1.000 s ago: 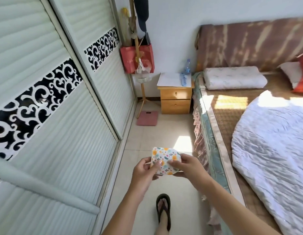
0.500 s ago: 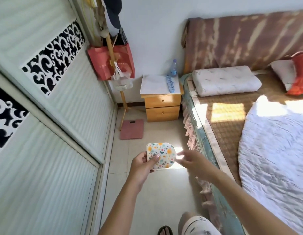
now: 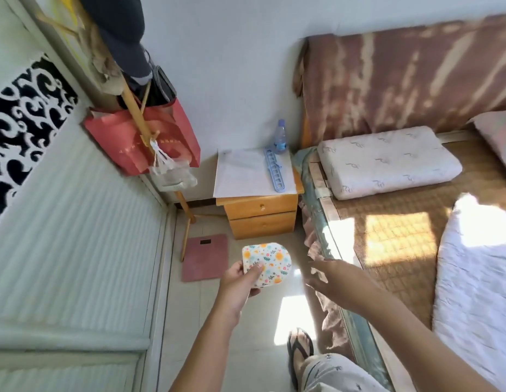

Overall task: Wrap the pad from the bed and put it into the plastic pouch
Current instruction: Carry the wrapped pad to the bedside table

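A folded pad in white cloth with orange and blue flowers is held up over the floor. My left hand grips its lower left corner, thumb on top. My right hand hovers to the right of the pad, apart from it, fingers spread and holding nothing. A clear plastic pouch hangs from the wooden coat stand ahead on the left. The bed with its woven mat lies to my right.
A wooden nightstand with a water bottle and a blue clip rack stands ahead against the wall. A pink scale lies on the floor. A red paper bag hangs on the stand. White wardrobe doors line the left.
My right hand let go of the pad and moved right, fingers spreading. My left hand alone keeps the pad. I have stepped forward, closer to the nightstand and the coat stand.
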`<move>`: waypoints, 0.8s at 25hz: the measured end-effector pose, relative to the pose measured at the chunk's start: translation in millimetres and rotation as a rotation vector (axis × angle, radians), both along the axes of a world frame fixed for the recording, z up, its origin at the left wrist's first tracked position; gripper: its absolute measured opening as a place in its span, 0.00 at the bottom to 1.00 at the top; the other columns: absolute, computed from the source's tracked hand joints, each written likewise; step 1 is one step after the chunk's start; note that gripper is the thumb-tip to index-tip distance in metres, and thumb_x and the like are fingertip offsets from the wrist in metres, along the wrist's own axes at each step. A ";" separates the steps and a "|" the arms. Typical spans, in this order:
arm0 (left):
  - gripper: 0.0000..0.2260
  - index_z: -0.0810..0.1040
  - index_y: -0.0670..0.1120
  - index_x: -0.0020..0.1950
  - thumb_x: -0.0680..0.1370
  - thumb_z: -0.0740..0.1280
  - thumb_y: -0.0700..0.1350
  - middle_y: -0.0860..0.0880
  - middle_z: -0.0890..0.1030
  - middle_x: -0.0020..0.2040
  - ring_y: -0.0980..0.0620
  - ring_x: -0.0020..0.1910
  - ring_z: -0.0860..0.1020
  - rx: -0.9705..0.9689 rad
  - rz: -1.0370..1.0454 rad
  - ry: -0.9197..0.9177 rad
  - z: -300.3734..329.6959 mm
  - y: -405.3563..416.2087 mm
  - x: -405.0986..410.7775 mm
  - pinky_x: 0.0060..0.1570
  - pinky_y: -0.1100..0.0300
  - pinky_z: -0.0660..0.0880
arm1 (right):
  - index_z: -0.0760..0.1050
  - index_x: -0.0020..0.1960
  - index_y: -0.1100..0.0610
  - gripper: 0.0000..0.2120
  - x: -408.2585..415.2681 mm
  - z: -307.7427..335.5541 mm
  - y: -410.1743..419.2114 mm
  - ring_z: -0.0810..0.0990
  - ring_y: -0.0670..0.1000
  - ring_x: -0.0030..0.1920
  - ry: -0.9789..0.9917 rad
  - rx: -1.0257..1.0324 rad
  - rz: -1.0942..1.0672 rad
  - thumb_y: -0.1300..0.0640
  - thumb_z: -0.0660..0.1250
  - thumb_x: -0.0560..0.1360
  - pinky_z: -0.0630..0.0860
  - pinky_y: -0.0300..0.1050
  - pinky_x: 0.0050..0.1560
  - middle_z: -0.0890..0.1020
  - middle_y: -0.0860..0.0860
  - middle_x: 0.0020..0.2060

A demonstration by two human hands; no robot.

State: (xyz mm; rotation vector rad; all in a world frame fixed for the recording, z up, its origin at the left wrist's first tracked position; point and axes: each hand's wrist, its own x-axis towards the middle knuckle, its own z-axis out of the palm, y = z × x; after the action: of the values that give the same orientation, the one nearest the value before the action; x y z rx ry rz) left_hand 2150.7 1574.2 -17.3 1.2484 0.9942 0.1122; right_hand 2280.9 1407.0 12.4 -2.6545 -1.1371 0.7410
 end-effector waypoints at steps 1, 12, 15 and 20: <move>0.02 0.79 0.49 0.47 0.75 0.69 0.45 0.51 0.84 0.46 0.53 0.45 0.82 -0.001 -0.016 -0.004 0.4 15.8 27.6 0.37 0.62 0.79 | 0.67 0.68 0.51 0.21 25.5 -0.2 17.2 0.77 0.52 0.60 -0.004 -0.007 0.007 0.44 0.59 0.78 0.76 0.48 0.58 0.77 0.51 0.63; 0.02 0.78 0.48 0.46 0.76 0.69 0.44 0.52 0.83 0.45 0.54 0.43 0.82 -0.041 0.023 0.023 -13.1 189.3 212.7 0.34 0.63 0.78 | 0.71 0.64 0.52 0.19 204.6 -28.0 196.6 0.74 0.55 0.63 0.004 -0.072 0.020 0.45 0.59 0.77 0.74 0.52 0.60 0.75 0.54 0.65; 0.05 0.76 0.45 0.51 0.76 0.68 0.44 0.50 0.82 0.46 0.53 0.43 0.80 -0.071 0.024 0.056 -40.6 267.7 259.8 0.37 0.61 0.79 | 0.71 0.63 0.52 0.18 251.5 -47.9 264.3 0.74 0.57 0.63 0.027 -0.091 -0.036 0.46 0.59 0.77 0.75 0.52 0.59 0.74 0.54 0.63; 0.07 0.75 0.44 0.54 0.77 0.67 0.43 0.46 0.80 0.52 0.49 0.47 0.79 -0.125 0.018 0.178 -82.5 355.7 319.9 0.37 0.60 0.78 | 0.71 0.63 0.53 0.16 307.5 -65.5 341.6 0.74 0.58 0.60 0.081 -0.147 -0.055 0.48 0.58 0.78 0.74 0.51 0.57 0.75 0.54 0.60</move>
State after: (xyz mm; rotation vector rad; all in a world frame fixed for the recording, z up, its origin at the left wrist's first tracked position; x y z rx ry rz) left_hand 2470.7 1929.9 -99.8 1.1492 1.1486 -0.0477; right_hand 2588.4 1748.5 -53.1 -2.7331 -1.0227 0.9470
